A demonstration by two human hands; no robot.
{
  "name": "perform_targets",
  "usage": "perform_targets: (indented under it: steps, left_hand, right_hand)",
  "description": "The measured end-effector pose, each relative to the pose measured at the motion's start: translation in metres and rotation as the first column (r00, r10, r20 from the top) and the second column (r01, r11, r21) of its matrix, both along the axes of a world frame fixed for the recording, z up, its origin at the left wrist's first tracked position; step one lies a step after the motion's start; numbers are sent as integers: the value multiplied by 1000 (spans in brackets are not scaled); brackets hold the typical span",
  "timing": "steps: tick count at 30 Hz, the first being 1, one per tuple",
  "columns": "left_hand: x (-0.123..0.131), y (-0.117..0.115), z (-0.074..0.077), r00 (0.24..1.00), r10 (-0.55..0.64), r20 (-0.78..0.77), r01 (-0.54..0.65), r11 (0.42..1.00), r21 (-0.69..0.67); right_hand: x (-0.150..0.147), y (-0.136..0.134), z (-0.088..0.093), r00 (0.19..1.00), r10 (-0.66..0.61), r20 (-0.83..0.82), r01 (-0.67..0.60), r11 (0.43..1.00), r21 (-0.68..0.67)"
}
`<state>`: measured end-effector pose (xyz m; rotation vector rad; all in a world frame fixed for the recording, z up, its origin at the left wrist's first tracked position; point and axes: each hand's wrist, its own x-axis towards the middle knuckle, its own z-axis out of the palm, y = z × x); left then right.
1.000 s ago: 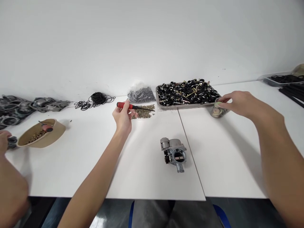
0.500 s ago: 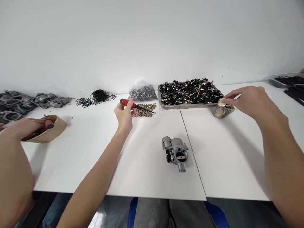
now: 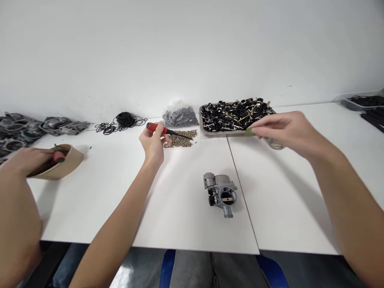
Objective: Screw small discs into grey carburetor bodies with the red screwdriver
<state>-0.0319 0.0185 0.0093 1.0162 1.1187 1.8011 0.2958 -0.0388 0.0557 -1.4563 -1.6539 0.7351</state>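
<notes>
My left hand [image 3: 153, 142] is closed round the red handle of a screwdriver [image 3: 155, 127], its dark shaft pointing right over a pile of small brass screws [image 3: 179, 139]. Between the thumb and fingers of my right hand [image 3: 282, 130] is a thin greenish disc [image 3: 249, 131], held at the front rim of a metal tray [image 3: 216, 135]. A clear cup [image 3: 276, 145] stands partly hidden behind that hand. On the table in front of me sits a grey metal carburetor [image 3: 222, 194], its round bore facing me.
Black and brass parts [image 3: 240, 114] fill the tray. Behind the screws lies a clear bag of small grey parts [image 3: 180, 117]. Black rubber rings [image 3: 124, 121] are further left. A co-worker's hand [image 3: 30, 160], with a red-handled screwdriver [image 3: 59, 156], reaches into a beige container [image 3: 67, 166].
My right hand has lifted the disc out of the cup and moved left with it to the tray's front edge. The screwdriver in my left hand has shifted slightly left.
</notes>
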Motion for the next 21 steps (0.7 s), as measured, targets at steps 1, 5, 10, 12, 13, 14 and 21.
perform_targets:
  steps: [1,5,10,12,13,14,21]
  left_hand:
    - [0,0,0,1000,2,-2,-2,1000,0]
    - [-1,0,1,1000,-4,-2,4,1000,7]
    - [1,-2,3,1000,-14,3,14,1000,13]
    - [1,-2,3,1000,-21,-1,21,1000,8]
    - [1,-2,3,1000,-23,-3,23,1000,8]
    - [1,-2,4,1000,-26,-4,26,1000,11]
    - [1,-1,3,999,-32,-4,32,999,31]
  right_hand:
    - [-6,-2,0,997,75,-23,-76,996,-39]
    - [-26,-6,-4,941,323,-104,-337,928,-160]
    - [-44,-9,-12,817,501,-285,-560,808,-186]
    - [-48,-10,-15,775,525,-351,-607,773,-183]
    - [-50,-11,-17,763,529,-371,-619,763,-186]
    - [-51,-11,-18,756,532,-382,-629,753,-196]
    - [-50,-13,-19,682,608,-406,-730,602,-325]
